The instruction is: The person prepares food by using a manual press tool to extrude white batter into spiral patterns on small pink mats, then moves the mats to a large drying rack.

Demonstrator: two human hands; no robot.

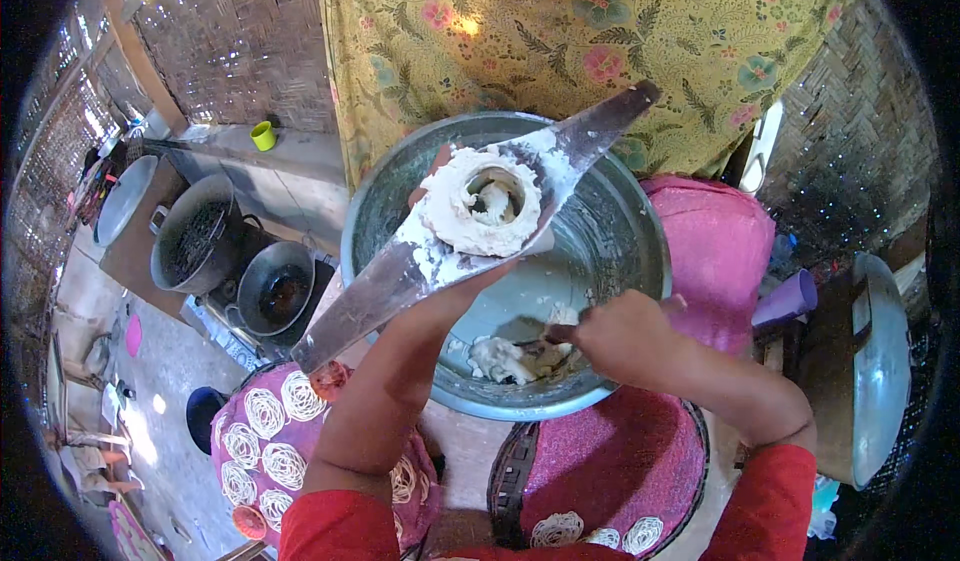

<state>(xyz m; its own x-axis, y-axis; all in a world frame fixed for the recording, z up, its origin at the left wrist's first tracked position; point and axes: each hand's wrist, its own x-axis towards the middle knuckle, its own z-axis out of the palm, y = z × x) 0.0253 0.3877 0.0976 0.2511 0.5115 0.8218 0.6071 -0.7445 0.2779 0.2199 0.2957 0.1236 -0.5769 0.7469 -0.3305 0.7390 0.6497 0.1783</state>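
Over a large metal basin (465, 403), my left hand (441, 160) holds up a wooden press (360, 306) from beneath. Most of that hand is hidden behind the board. White dough (454, 220) is smeared around the round opening at its middle, and more dough sits inside the opening. The board tilts, its upper end pointing to the far right. My right hand (628, 336) grips the handle of a scoop or spoon (561, 334), whose head is down in a lump of dough (496, 358) on the basin floor.
Round trays covered in pink cloth (600, 456) hold coiled noodle-like strands (285, 465). Blackened pans (276, 287) stand at left near a yellow-green cup (263, 136). A pink sack (705, 246), purple cup (784, 298) and large metal lid (881, 370) are at right. Floral cloth (555, 28) hangs behind.
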